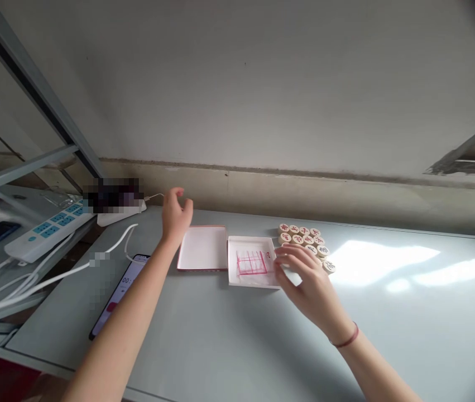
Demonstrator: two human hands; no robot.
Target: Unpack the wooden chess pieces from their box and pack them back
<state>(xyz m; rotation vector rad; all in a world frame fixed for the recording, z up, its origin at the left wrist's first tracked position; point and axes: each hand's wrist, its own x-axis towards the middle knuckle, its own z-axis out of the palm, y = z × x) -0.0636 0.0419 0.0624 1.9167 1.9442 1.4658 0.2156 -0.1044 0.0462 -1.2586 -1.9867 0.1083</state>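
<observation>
1. The person's right hand (pixel 304 282) is curled and narrow, its fingers (pixel 289 254) bent at the right edge of the tray, just beside the pieces. This view does not show whether it holds a piece. A thin red cord bracelet (pixel 348 338) circles that wrist.
2. The left hand (pixel 175 215) is loosely open and raised, holding nothing, near the far left corner of the lid.
3. The round pale-wooden chess pieces (pixel 303 239) lie in a tight cluster on the pale grey table (pixel 392 340), just right of the tray and outside it.
4. Each piece looks light, stiff and hard, and probably easy to pinch by its rim between thumb and fingertip. Their smooth, rounded edges may let them slide or roll.
5. About eleven pieces show, carved with red or dark characters; others may be hidden behind the right hand.
6. There is one shallow white cardboard tray (pixel 254 240), holding a red-ruled paper grid (pixel 252 262), and one white lid with a pink-red edge (pixel 202 248).
7. To the left lie one smartphone (pixel 122 290) and one white power strip with blue sockets (pixel 48 231), trailing white cables (pixel 53 282).
</observation>
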